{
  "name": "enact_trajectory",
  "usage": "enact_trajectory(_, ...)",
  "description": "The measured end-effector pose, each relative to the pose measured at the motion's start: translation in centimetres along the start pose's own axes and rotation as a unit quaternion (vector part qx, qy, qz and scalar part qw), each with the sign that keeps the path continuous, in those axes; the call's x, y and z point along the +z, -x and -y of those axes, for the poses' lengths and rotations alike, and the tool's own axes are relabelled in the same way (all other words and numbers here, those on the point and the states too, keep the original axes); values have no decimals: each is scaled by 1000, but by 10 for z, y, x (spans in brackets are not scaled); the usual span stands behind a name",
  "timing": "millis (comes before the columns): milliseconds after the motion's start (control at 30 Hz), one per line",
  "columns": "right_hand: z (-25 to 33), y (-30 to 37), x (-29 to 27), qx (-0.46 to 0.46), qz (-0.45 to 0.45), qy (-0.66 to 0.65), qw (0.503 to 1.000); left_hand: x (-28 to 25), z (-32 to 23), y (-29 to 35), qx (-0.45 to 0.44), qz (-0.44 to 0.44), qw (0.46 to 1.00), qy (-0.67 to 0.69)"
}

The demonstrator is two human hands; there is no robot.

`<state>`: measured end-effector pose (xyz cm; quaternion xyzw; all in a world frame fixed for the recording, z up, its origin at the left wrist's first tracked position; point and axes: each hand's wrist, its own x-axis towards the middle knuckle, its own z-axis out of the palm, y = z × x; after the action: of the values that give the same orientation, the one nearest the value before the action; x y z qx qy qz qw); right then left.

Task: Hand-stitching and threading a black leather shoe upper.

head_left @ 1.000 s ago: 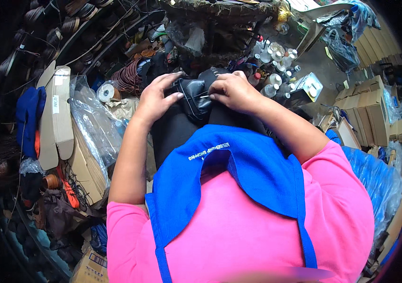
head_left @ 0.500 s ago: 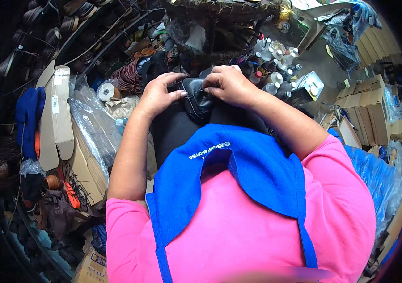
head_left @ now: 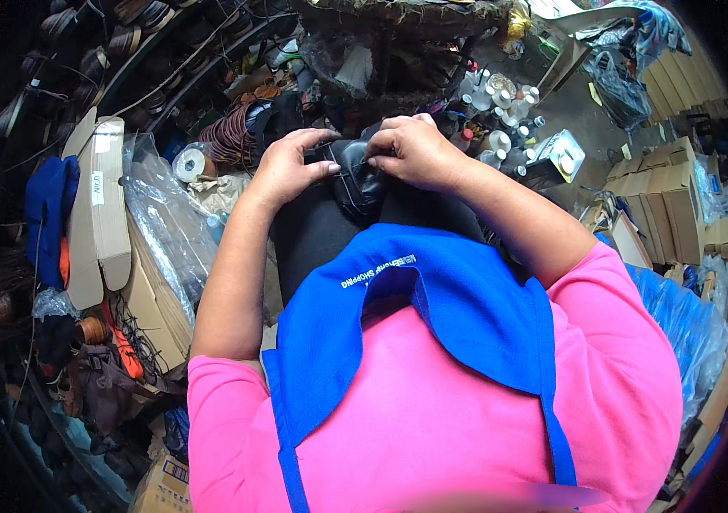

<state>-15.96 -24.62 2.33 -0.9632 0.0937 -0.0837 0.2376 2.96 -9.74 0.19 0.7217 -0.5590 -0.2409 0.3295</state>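
Both hands meet on a black leather shoe upper point(head_left: 357, 181) that rests on the person's dark-trousered lap point(head_left: 312, 235), toward twelve o'clock from the blue apron bib point(head_left: 432, 295). The left hand point(head_left: 288, 167) lies curled over the piece's left edge, fingers bent and pressing it down, thumb tucked toward the middle. The right hand point(head_left: 415, 152) closes over the upper's top right, fingertips pinched on the leather near a seam; whether it also holds a needle or thread is too small to tell. At nine o'clock from the hands lie a roll of tape point(head_left: 188, 162) and crumpled clear plastic bags point(head_left: 163, 227), with flat cardboard boxes point(head_left: 99, 209) farther out. At ten o'clock sits a coil of reddish-brown cord point(head_left: 229, 141). At two o'clock stands a cluster of small bottles and jars point(head_left: 501, 128), beside a white open-topped box point(head_left: 559, 156) on the floor.
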Motion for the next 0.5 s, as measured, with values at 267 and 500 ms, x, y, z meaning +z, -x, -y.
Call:
enact_trajectory(267, -7, -9, 7, -5, 25, -56, 998, 0, 1, -3, -18, 13, 1000, 14)
enact_trajectory(500, -38, -17, 18, -9, 74, -140, 987, 4, 3, -9, 16, -8, 998, 54)
